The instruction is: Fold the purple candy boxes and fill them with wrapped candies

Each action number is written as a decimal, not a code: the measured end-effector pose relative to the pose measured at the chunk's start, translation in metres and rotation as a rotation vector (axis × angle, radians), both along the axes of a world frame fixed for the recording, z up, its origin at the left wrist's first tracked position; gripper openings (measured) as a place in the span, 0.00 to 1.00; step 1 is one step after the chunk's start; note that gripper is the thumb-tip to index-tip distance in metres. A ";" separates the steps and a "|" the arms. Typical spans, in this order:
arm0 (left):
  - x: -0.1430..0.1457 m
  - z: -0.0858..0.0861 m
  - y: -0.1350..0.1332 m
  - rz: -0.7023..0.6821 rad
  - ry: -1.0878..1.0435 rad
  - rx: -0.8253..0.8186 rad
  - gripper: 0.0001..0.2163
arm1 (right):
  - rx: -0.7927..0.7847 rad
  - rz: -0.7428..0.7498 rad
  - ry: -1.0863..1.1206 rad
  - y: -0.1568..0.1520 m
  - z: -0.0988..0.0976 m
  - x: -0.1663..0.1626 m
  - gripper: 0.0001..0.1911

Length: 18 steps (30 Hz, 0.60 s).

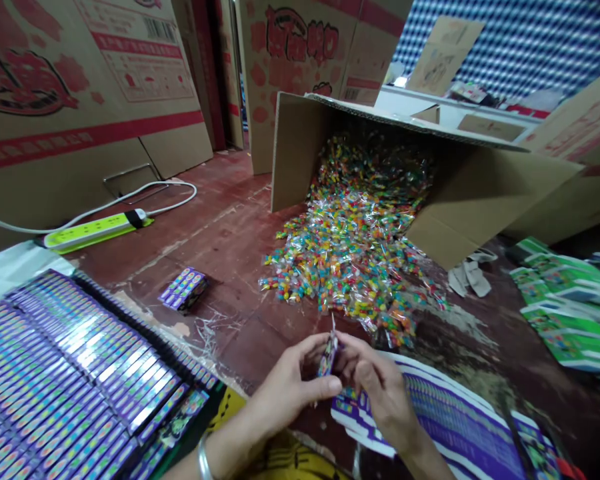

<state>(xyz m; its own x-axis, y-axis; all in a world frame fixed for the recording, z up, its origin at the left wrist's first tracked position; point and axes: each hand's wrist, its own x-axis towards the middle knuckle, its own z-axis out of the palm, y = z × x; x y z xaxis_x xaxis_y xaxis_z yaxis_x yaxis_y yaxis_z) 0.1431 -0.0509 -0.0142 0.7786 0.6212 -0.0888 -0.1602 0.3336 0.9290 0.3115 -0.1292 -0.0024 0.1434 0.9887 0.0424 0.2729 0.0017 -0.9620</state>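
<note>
My left hand [293,383] and my right hand [380,390] meet low in the middle, both pinching a small purple printed box [329,355] held edge-on between the fingertips. Under my right hand lies a fanned stack of flat purple box blanks [460,427]. Just beyond the hands a heap of small clear-wrapped colourful candies [353,247] spills over the red floor out of a large cardboard box [480,193] tipped on its side.
Rows of filled purple boxes [65,380] cover the floor at the lower left, with one loose purple box [184,288] ahead of them. A green power strip [93,231] with a white cable lies at the left. Green flat cartons [565,307] are stacked at the right. Tall printed cartons [80,87] stand behind.
</note>
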 end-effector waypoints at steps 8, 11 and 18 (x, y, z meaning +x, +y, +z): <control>-0.020 0.010 0.024 -0.129 -0.151 -0.316 0.29 | -0.025 0.168 -0.266 0.000 0.007 -0.004 0.27; -0.021 0.010 0.022 -0.167 -0.161 -0.334 0.28 | -0.048 0.229 -0.290 0.005 0.011 -0.006 0.31; -0.028 0.008 0.017 -0.326 -0.070 -0.245 0.29 | -0.355 0.383 -0.031 0.013 0.036 0.004 0.08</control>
